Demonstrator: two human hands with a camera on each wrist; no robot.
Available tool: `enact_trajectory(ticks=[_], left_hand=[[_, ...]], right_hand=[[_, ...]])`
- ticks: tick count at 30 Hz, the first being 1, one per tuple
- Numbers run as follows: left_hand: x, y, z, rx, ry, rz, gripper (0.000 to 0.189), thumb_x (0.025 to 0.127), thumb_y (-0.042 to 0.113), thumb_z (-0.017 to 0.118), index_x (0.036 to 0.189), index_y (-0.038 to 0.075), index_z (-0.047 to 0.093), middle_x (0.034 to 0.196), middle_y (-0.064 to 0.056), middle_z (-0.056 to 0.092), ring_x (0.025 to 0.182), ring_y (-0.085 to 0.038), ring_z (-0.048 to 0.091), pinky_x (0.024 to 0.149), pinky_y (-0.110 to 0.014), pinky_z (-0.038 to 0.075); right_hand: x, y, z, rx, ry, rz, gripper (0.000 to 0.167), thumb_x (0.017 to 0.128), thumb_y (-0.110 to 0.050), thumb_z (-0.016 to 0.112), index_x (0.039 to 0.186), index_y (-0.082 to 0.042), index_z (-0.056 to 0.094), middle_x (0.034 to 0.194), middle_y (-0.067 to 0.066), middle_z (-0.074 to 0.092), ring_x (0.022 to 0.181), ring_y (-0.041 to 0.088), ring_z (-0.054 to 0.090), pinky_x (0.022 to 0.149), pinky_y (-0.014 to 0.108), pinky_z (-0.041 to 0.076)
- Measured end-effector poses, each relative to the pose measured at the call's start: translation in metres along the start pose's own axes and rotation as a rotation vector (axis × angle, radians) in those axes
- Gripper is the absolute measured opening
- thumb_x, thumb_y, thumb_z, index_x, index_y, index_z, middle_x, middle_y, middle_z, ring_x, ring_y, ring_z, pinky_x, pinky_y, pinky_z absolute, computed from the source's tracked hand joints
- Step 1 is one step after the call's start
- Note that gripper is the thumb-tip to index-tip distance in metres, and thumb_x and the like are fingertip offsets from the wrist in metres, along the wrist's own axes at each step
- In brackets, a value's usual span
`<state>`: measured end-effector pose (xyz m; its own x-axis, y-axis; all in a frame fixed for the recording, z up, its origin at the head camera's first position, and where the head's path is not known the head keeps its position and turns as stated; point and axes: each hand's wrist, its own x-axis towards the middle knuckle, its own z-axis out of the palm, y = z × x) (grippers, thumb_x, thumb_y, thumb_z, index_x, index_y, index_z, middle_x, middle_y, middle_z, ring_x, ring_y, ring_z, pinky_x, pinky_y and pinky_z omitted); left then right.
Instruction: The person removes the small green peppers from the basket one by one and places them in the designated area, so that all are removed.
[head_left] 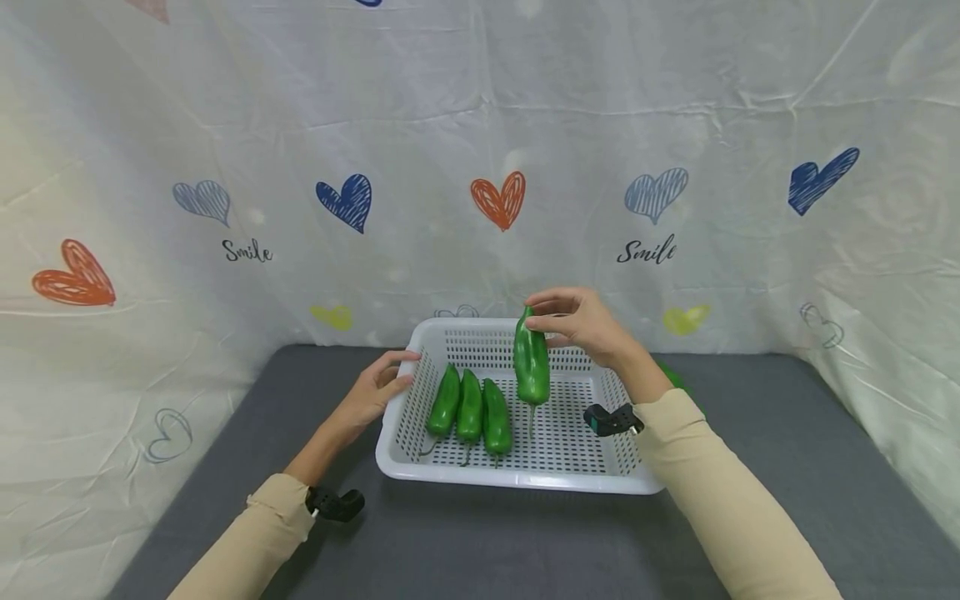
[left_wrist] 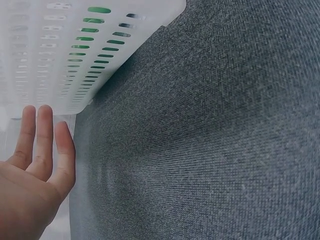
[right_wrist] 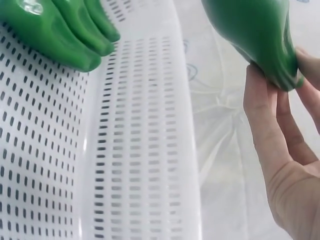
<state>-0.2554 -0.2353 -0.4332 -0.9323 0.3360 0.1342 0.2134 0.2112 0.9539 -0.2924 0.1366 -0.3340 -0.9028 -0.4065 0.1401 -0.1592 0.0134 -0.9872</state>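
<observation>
A white perforated plastic basket [head_left: 525, 477] stands on the grey cloth. Inside it, toward its left end, three green peppers [head_left: 470, 408] lie side by side with their stems toward the front. My right hand [head_left: 585, 325] pinches another green pepper [head_left: 532, 367] by its tip and holds it upright over the basket, stem hanging down. In the right wrist view, thumb and fingers close round that pepper's [right_wrist: 260, 35] narrow end. My left hand [head_left: 375, 390] touches the basket's left rim. Its fingers [left_wrist: 45, 140] look fairly straight beside the outer wall in the left wrist view.
Part of a green thing [head_left: 672, 377] shows on the table right of the basket, mostly hidden by my right forearm. Grey cloth [head_left: 480, 542] covers the table. Behind it hangs a pale curtain [head_left: 420, 125] printed with hearts and words.
</observation>
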Motion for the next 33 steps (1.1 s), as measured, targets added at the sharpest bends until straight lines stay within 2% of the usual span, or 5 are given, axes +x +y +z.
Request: enact_trajectory(ticks=[5,11,21,28,33], left_hand=[[-0.001,0.002,0.0,0.006,0.001,-0.011,0.039,0.108,0.018,0.055,0.145,0.009,0.047,0.134,-0.032,0.052,0.102,-0.039,0.066,0.071,-0.044,0.06],[-0.002,0.003,0.0,0.004,-0.002,-0.011,0.04,0.108,0.016,0.055,0.146,0.006,0.046,0.131,-0.033,0.053,0.101,-0.04,0.067,0.071,-0.044,0.06],[0.0,0.003,0.001,-0.006,-0.011,-0.018,0.041,0.108,0.018,0.055,0.146,0.008,0.046,0.133,-0.032,0.052,0.102,-0.04,0.066,0.072,-0.045,0.059],[0.0,0.002,0.001,0.001,-0.009,-0.016,0.041,0.108,0.018,0.056,0.146,0.007,0.046,0.134,-0.032,0.052,0.103,-0.039,0.066,0.072,-0.045,0.059],[0.0,0.003,0.0,-0.002,-0.006,-0.017,0.041,0.108,0.017,0.056,0.146,0.007,0.046,0.135,-0.032,0.051,0.103,-0.039,0.066,0.072,-0.044,0.059]], right_hand=[[-0.005,-0.007,-0.003,-0.001,0.01,-0.008,0.034,0.092,0.002,0.075,0.124,0.005,0.066,0.125,0.023,0.059,0.102,0.033,0.066,0.083,0.054,0.056],[-0.012,-0.013,-0.011,-0.056,0.004,-0.031,0.037,0.091,0.0,0.076,0.125,0.007,0.065,0.123,0.024,0.06,0.103,0.032,0.066,0.081,0.051,0.057],[-0.026,-0.017,-0.033,-0.105,0.044,-0.041,0.039,0.09,0.0,0.077,0.126,0.009,0.063,0.129,0.026,0.057,0.103,0.027,0.066,0.081,0.047,0.058],[-0.038,-0.018,-0.053,-0.14,0.063,-0.071,0.033,0.09,-0.002,0.078,0.122,0.004,0.068,0.123,0.019,0.061,0.103,0.025,0.065,0.079,0.047,0.058],[-0.048,-0.019,-0.068,-0.193,0.067,-0.088,0.031,0.091,-0.004,0.077,0.121,-0.001,0.07,0.124,0.02,0.061,0.101,0.023,0.067,0.079,0.045,0.059]])
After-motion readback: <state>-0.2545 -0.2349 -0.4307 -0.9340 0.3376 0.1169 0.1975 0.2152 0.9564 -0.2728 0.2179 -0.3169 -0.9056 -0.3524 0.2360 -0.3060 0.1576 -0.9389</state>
